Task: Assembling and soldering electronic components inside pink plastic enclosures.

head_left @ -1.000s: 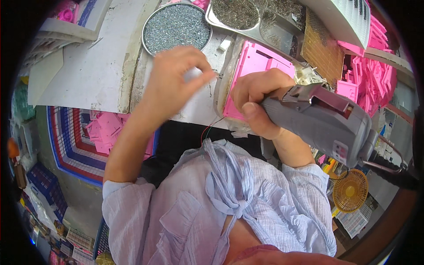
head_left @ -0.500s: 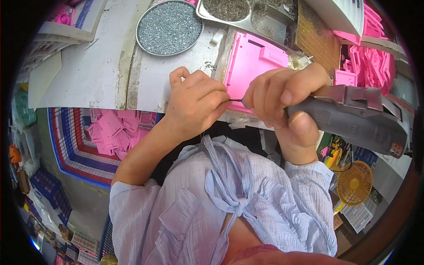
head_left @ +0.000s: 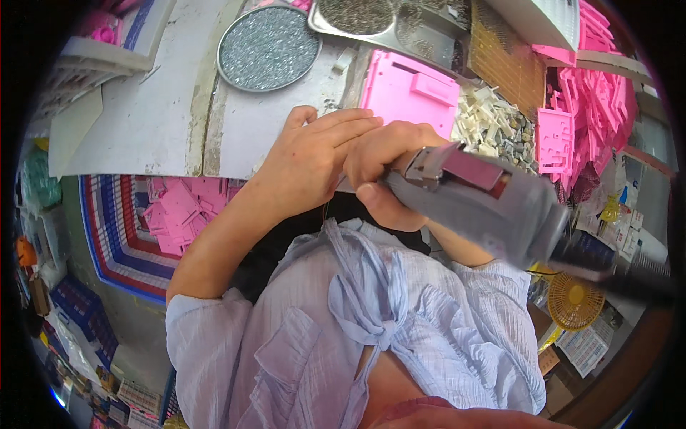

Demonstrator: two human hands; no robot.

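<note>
My right hand (head_left: 393, 168) is wrapped round a grey electric screwdriver (head_left: 479, 204), whose body points away to the lower right. Its tip is hidden behind my hands. Beside it, my left hand (head_left: 314, 146) reaches over the table's near edge with fingers stretched out, the fingertips at the near side of a pink plastic panel (head_left: 414, 93). The left thumb is partly covered, and nothing shows in that hand. The panel lies flat, with a raised bar and a slot near its far side.
A round tray of small metal pins (head_left: 270, 48) and a steel tray of small screws (head_left: 357, 16) stand behind. White and grey small parts (head_left: 496, 121) are heaped right of the panel, near stacked pink parts (head_left: 600, 107). A striped basket of pink pieces (head_left: 128, 257) sits lower left.
My right hand and the screwdriver have moved left and turned, now against my left hand. My left fingers, pinched near the screwdriver's bit before, are now stretched out. The white parts have come into sight.
</note>
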